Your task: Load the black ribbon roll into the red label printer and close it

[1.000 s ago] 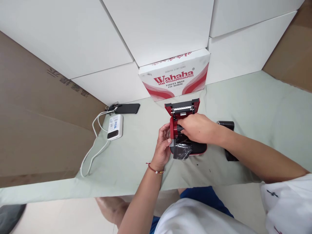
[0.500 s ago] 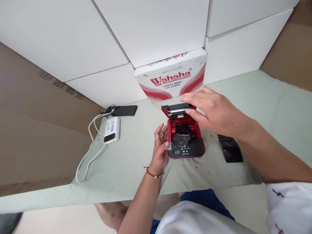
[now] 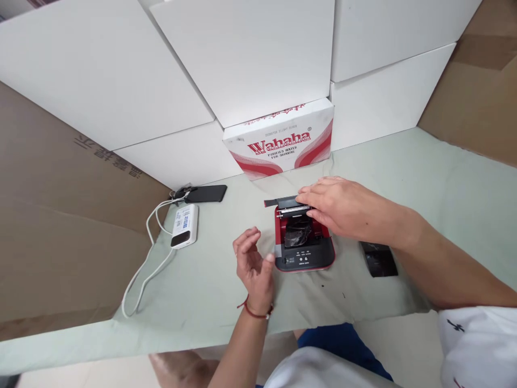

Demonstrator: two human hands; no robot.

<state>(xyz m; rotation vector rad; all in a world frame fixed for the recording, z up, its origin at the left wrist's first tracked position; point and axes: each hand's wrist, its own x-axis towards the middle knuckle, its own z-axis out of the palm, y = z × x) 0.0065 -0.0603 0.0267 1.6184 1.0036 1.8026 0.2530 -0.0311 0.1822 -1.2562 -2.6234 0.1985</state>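
Observation:
A small red and black label printer (image 3: 306, 263) sits on the cloth-covered table with its lid (image 3: 286, 203) raised partway. Inside its bay lies a dark, glossy piece (image 3: 297, 235), perhaps a roll in film. My right hand (image 3: 343, 207) has the lid's right side between its fingers on top and its thumb below. Left of the printer, my left hand (image 3: 255, 269) is held with fingers curved and apart, nothing in it. Its thumb tip is close to the printer's left edge; whether they touch, I cannot tell.
A flat black glossy piece (image 3: 379, 260) lies right of the printer, partly under my right forearm. At left are a white power bank (image 3: 184, 226) with a cable and a black phone-like slab (image 3: 208, 193). A Wahaha carton (image 3: 283, 145) stands behind, against white boxes (image 3: 258, 59).
The printer lid has tipped lower under my right hand, which came down with it. My left hand has let go of the printer's side and moved left, its fingers opening.

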